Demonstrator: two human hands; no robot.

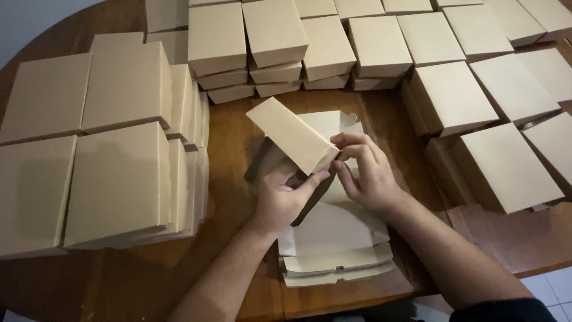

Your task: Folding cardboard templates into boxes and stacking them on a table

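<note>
A half-folded brown cardboard box is raised above the middle of the wooden table. My left hand grips it from below, thumb pressed against its lower corner. My right hand pinches the same corner and side flap from the right. Under both hands lies a small pile of flat, unfolded box blanks, white side up.
Finished brown boxes surround the work spot: tall stacks at the left, rows along the far edge, more at the right. The table's near edge runs just below the blanks, with pale floor tiles at the lower right.
</note>
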